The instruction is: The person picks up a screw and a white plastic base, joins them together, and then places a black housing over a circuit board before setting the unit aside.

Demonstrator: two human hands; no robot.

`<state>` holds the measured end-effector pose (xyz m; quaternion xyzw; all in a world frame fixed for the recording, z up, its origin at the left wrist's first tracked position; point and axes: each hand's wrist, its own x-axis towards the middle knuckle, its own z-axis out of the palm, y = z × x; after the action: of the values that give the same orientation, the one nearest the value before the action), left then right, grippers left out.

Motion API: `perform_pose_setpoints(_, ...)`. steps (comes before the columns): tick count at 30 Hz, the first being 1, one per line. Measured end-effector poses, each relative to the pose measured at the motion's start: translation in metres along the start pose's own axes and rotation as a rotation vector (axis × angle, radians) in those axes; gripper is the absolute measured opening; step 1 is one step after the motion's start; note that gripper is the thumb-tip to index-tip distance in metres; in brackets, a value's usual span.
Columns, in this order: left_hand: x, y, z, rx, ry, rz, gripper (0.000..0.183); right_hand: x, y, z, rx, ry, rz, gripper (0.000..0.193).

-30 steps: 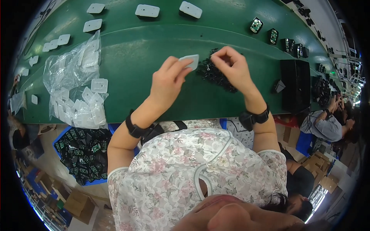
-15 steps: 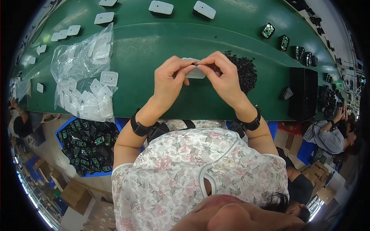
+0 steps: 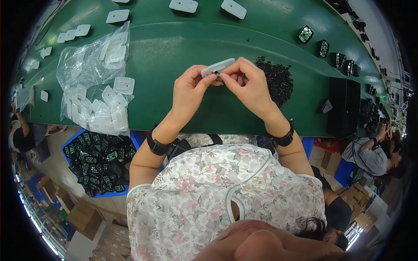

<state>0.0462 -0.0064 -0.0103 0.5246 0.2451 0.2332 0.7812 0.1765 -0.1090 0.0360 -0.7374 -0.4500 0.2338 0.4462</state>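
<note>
Between my two hands, above the green table, a white plastic cover (image 3: 217,67) is held up at a tilt. My left hand (image 3: 190,85) grips its left end, thumb on the near side and fingers behind. My right hand (image 3: 248,85) is closed at its right side, thumb and forefinger pinched near the middle. A tiny black part (image 3: 217,73) shows at the cover's near face between the thumb tips; its exact shape is too small to tell. Just right of my right hand lies a pile of small black parts (image 3: 278,82).
Clear plastic bags (image 3: 82,65) with white covers (image 3: 102,115) lie at left. Assembled units (image 3: 183,6) stand along the back, opened black housings (image 3: 305,34) at far right. A black box (image 3: 343,106) stands right. Below left is a blue bin (image 3: 69,139) of circuit-board housings. Other people sit at both sides.
The white cover has come up and tilted, its right end now higher, showing above my fingers. Both hands stay close together at nearly the same place.
</note>
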Motion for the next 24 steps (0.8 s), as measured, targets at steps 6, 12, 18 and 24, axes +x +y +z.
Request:
perform_pose_setpoints(6,-0.004,-0.003,0.001,0.012,-0.042,0.118,0.011,0.001,0.002,0.005,0.038,0.000,0.060,0.007)
perform_pose_setpoints(12,-0.002,-0.003,0.001,0.138,-0.013,0.244,0.011,-0.003,0.009,0.010,0.144,0.027,0.077,0.015)
perform_pose_setpoints(18,-0.003,-0.003,0.002,-0.021,-0.060,0.145,0.011,0.000,0.003,-0.002,-0.049,0.091,-0.065,0.028)
perform_pose_setpoints(24,-0.005,0.007,0.004,0.223,-0.121,0.097,0.012,-0.002,0.013,-0.009,0.025,-0.001,0.012,0.022)
